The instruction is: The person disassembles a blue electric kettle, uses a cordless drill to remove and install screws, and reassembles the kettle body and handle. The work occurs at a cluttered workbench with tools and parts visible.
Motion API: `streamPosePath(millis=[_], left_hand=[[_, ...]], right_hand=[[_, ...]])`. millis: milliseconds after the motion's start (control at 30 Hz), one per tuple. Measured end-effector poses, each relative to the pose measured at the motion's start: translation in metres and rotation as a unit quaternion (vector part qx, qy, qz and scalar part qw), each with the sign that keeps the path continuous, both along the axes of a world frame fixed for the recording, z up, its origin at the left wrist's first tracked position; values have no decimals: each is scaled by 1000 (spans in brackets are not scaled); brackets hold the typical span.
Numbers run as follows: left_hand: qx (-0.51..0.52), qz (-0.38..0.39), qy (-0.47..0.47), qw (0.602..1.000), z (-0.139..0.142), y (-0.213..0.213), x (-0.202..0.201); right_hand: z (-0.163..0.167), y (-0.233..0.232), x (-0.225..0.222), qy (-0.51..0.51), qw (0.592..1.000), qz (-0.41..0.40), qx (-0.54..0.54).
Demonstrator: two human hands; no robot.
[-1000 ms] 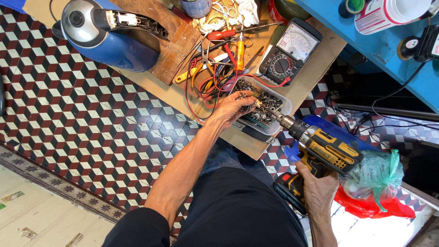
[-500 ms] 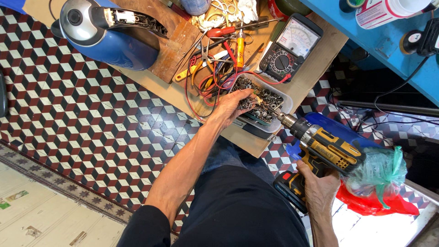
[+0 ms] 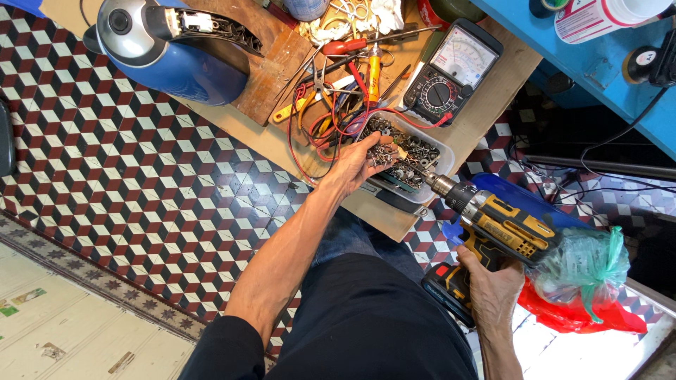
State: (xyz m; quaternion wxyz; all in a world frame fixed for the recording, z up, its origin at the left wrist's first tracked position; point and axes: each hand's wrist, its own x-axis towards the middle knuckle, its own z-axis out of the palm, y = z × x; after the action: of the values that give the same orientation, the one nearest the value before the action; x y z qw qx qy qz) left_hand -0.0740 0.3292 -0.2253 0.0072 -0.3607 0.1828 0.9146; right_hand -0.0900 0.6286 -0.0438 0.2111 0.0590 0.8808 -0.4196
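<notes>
My left hand [image 3: 358, 165] reaches into a clear plastic tray [image 3: 436, 184] full of small metal screws and parts; its fingertips pinch among the pieces, and whether they hold one is too small to tell. My right hand [image 3: 491, 288] grips the handle of a yellow and black cordless drill [image 3: 493, 224]. The drill's chuck points up-left toward the tray's near edge. Both the tray and my left hand sit on a low wooden board [image 3: 486, 91].
A blue electric kettle [image 3: 169, 49] stands at the board's left end. An analog multimeter [image 3: 451, 74], red leads, screwdrivers and pliers [image 3: 352, 77] lie beside the tray. A green bag [image 3: 584, 264] over red plastic sits right. A blue shelf [image 3: 598, 63] crosses the upper right. Patterned floor tiles surround.
My left hand has shifted slightly within the tray, fingers working through the screws. The drill stays in my right hand in about the same place.
</notes>
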Motion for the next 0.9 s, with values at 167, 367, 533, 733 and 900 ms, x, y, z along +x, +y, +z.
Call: streamPosePath(millis=[167, 367, 533, 733, 900], left_hand=[[0, -5, 8, 1000, 5, -1, 1], [10, -3, 20, 1000, 8, -4, 5], [4, -13, -2, 1000, 12, -5, 6], [-4, -34, 29, 999, 10, -5, 9], [-7, -57, 73, 996, 4, -5, 9]], right_hand=[[5, -6, 0, -12, 1000, -9, -8], [0, -6, 1, -18, 1000, 5, -3], [-3, -5, 2, -2, 999, 33, -1], [-2, -6, 3, -26, 1000, -2, -14], [-4, -2, 2, 0, 1000, 21, 0]])
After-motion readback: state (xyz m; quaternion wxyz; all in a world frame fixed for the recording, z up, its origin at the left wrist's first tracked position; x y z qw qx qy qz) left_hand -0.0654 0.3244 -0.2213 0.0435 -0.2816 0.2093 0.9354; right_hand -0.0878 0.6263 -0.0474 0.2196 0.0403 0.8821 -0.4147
